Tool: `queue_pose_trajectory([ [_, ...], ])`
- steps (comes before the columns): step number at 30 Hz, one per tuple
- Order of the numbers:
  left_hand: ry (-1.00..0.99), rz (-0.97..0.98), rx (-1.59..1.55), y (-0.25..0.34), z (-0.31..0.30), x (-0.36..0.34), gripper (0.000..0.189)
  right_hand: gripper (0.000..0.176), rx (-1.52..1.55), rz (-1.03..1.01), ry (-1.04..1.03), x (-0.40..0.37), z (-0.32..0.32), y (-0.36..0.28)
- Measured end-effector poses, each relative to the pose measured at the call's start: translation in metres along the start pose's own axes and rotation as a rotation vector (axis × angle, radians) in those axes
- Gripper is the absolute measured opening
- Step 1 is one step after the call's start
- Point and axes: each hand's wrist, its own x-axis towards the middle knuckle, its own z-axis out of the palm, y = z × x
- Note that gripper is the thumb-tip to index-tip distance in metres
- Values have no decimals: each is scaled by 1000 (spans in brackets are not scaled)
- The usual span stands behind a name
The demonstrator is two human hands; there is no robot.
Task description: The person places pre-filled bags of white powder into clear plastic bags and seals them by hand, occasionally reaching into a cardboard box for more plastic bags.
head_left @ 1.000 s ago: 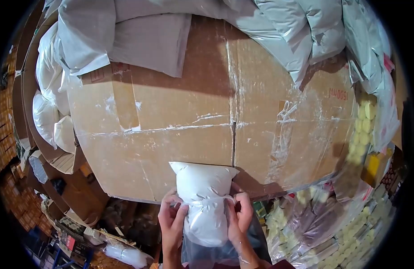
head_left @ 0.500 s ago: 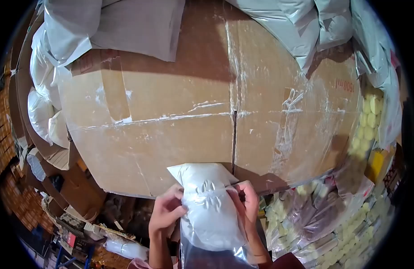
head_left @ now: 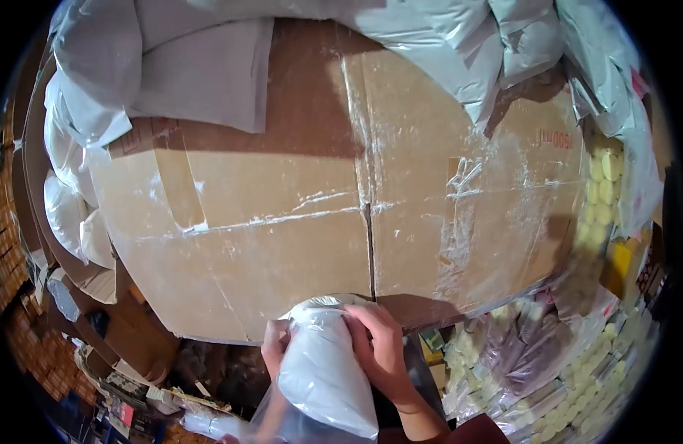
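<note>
A plump white bag (head_left: 323,366) hangs at the near edge of the cardboard, partly inside a loose clear plastic bag (head_left: 304,425). My left hand (head_left: 275,351) pinches its upper left side, with some fingertips hidden behind the plastic. My right hand (head_left: 382,348) curls over its upper right edge, fingers bent and pressed on the plastic. The white bag's top rests against the edge of the flattened cardboard (head_left: 282,266), which is streaked with white powder. Its lower end tilts toward me.
Grey-white filled bags (head_left: 201,81) lie at the far left, and more bags (head_left: 445,52) at the far right. White sacks (head_left: 64,211) stand on the left beside an open carton (head_left: 134,333). Wrapped pale-yellow rolls (head_left: 563,392) pile up at the right, under purple-tinted plastic (head_left: 519,355).
The white bag has tipped, its lower end now slanting right and toward me. My right hand has shifted left over its top edge. The whole view has moved slightly.
</note>
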Motion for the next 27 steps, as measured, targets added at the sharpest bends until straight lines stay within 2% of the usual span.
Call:
queue_pose_trajectory([
  [1, 8, -27, 28, 11, 2, -2, 13, 15, 41, 48, 57, -3, 2, -1],
  [4, 38, -130, 88, 22, -2, -8, 19, 14, -118, 133, 221, -21, 6, -4],
  [5, 40, -183, 76, 26, -2, -10, 20, 13, -109, 242, 230, -28, 6, -6],
  [8, 117, -240, -79, 14, 0, -23, 23, 16, 140, 581, 20, -56, 4, 20],
  [9, 106, -209, -114, 12, 1, -26, 22, 13, 250, 553, 18, -58, 7, 28],
  [10, 95, -182, -150, 9, 2, -29, 22, 11, 515, 628, 55, -63, 10, 33],
  [12, -48, -193, -327, 5, -3, -28, 21, 8, 1047, 759, 134, -72, 17, 32],
  [13, -128, -165, -423, 9, -3, -29, 21, 8, 1076, 714, 88, -72, 16, 32],
  [14, -121, -186, -441, -5, -7, -35, 18, 10, 1104, 669, 41, -73, 15, 32],
  [16, -132, -409, -467, 6, -8, -49, 39, 10, 1126, 654, 33, -67, 10, 28],
  [17, -180, -254, -455, -21, -18, -54, 62, 11, 1137, 653, 29, -65, 6, 26],
  [18, -404, -95, -154, -41, -35, -41, 67, 11, 1148, 654, 28, -64, 3, 24],
  [19, -343, -46, -165, -59, -45, -45, 61, 11, 1157, 655, 32, -62, 0, 23],
  [20, -284, 8, -180, -50, -39, -39, 56, 12, 1069, 649, 32, -52, -4, 25],
  [21, -35, -208, -305, -1, -10, -35, 40, 13, 981, 642, 27, -38, -6, 30],
  [22, -46, -183, -235, 3, -5, -23, 29, 13, 898, 637, 20, -27, -8, 30],
  [24, -21, -74, -141, -15, 3, -16, 28, 16, 440, 524, 169, -13, 1, 17],
  [26, 73, 172, 116, -21, 2, -14, 26, 12, 266, 413, 220, -19, 5, 4],
  [27, 115, 285, 237, -16, 4, -13, 23, 10, 135, 269, 262, -23, 6, 3],
])
